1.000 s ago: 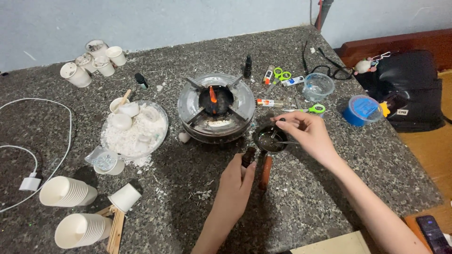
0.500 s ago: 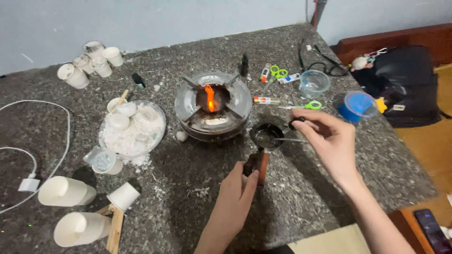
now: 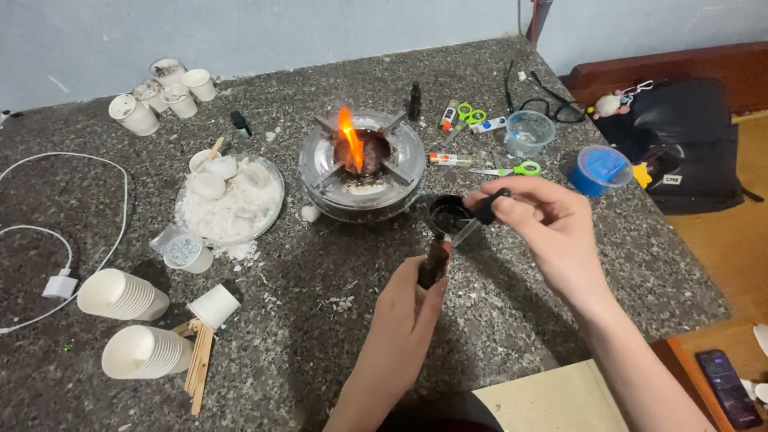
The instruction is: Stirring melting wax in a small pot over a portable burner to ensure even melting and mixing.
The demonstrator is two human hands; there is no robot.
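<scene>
My left hand (image 3: 404,316) grips a small brown bottle (image 3: 434,264), upright just in front of a small dark pot (image 3: 448,214) with an orange handle. My right hand (image 3: 548,228) pinches a dropper (image 3: 482,213) by its black bulb. The dropper's glass tip slants down towards the bottle's mouth; whether it is inside, I cannot tell. Behind the pot stands a round metal burner (image 3: 362,164) with an orange flame rising from its middle.
On the stone counter: a glass bowl of white wax pieces (image 3: 230,200), stacked paper cups (image 3: 124,294), wooden sticks (image 3: 198,364), a white cable (image 3: 48,232), green scissors (image 3: 512,170), a clear cup (image 3: 528,132), a blue tub (image 3: 600,170). A black bag (image 3: 696,152) sits on the right.
My right hand lifted the dropper out of the pot and brought it towards the bottle. My left hand raised the bottle to meet it. The flame grew taller.
</scene>
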